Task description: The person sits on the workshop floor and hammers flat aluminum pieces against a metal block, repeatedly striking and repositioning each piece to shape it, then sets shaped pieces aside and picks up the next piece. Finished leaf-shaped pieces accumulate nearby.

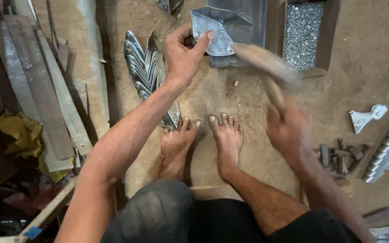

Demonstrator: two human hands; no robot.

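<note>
Knees and two bare feet (203, 139) fill the lower centre of the frame. Above them, the left hand (183, 54) pinches a shaped metal sheet piece (212, 33) flat on a steel block (239, 31) at upper centre, while the right hand (289, 132) is clamped on a blurred wooden mallet (266, 67). One stack of finished pieces (147, 72) lies left; one tray of rivets (302, 33) sits upper right. Work looks midway.
</note>
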